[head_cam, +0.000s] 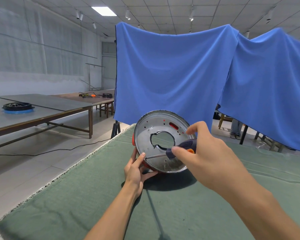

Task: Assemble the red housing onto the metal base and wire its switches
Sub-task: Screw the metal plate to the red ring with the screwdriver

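Head view: blue cloth [180,75] hangs behind green mat [93,196]. Metal base [145,134] tilted on edge over mat, red housing [133,139] behind it. Left hand [137,168] grips lower rim; right hand [203,153] grasps screwdriver [177,149], tip at rim beside left thumb

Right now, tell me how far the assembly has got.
Done: the round metal base already sits against the red plastic housing, tilted up on the green cloth. In hand: the left hand steadies the rim; the right hand drives the dark-handled screwdriver there. Left: no switch wiring shows.
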`<state>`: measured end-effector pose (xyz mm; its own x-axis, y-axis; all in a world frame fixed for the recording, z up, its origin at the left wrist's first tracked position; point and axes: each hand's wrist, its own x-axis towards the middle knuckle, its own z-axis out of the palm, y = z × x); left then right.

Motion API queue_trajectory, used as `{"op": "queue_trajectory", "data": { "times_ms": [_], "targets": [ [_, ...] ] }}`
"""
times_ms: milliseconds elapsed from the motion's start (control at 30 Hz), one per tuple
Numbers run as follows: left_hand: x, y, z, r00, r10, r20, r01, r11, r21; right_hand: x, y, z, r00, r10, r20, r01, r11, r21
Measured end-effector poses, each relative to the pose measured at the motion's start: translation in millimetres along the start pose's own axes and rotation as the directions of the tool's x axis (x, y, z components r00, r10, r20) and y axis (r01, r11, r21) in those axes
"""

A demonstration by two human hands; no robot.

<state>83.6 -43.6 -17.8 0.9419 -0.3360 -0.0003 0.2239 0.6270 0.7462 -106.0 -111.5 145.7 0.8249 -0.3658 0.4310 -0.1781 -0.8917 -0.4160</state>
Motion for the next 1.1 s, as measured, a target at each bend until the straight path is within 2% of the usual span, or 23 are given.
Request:
{"op": "queue_trajectory", "data": {
  "times_ms": [67,200,367,500,533,667,733,800,833,967,1000,1100],
  "targets": [
    [0.4,-0.4,0.0,1.0,0.004,-0.005,-0.004,1.0,0.006,0.0,0.0,-0.7,0.999,-0.04,0.033,0.038,0.998,0.047],
    [0.6,-1.7,-2.3,1.0,0.007,-0.006,-0.007,1.0,-0.007,1.9,-2.7,-0.3,0.989,-0.057,-0.135,0.029,0.978,-0.207],
    [2.5,-1.1,-5.6,1.0,-0.018,0.001,0.018,0.996,-0.082,0.1,-1.6,0.7,0.998,-0.05,0.033,0.051,0.998,-0.02],
    [1.7,-1.5,-4.9,1.0,-0.025,0.017,0.027,0.995,-0.094,2.4,-3.6,3.7,0.982,-0.079,-0.173,0.039,0.974,-0.224],
    [1.3,-1.2,-4.9,0.999,-0.027,0.019,0.028,0.995,-0.094,3.5,-3.0,2.9,0.98,-0.071,-0.185,0.027,0.972,-0.232],
    [2.5,-0.6,-5.4,0.999,-0.028,0.022,0.03,0.993,-0.111,6.0,1.7,3.5,0.998,-0.064,-0.02,0.064,0.998,0.026],
    [1.8,-0.7,-4.4,0.999,-0.024,0.036,0.027,0.996,-0.09,5.6,2.1,4.6,0.988,-0.115,-0.106,0.118,0.993,0.023],
    [1.7,-2.6,-3.9,0.999,-0.02,0.039,0.023,0.997,-0.079,7.2,0.3,4.8,0.974,-0.114,-0.194,0.105,0.993,-0.054],
    [1.4,-3.2,-3.7,0.999,-0.017,0.035,0.02,0.997,-0.076,8.7,0.7,4.3,0.977,-0.099,-0.191,0.088,0.994,-0.065],
    [1.6,-3.9,-3.5,1.0,-0.004,-0.004,0.003,0.995,-0.097,15.2,3.4,-0.7,0.999,-0.032,0.034,0.025,0.981,0.191],
    [1.7,-3.9,-3.5,1.0,-0.001,-0.008,0.0,0.996,-0.094,15.7,5.3,-1.2,0.999,-0.049,0.024,0.044,0.98,0.194],
    [1.4,-4.3,-3.3,1.0,-0.008,-0.003,0.008,0.997,-0.076,15.8,5.1,-0.6,0.988,-0.076,-0.136,0.087,0.993,0.077]
  ]
}}
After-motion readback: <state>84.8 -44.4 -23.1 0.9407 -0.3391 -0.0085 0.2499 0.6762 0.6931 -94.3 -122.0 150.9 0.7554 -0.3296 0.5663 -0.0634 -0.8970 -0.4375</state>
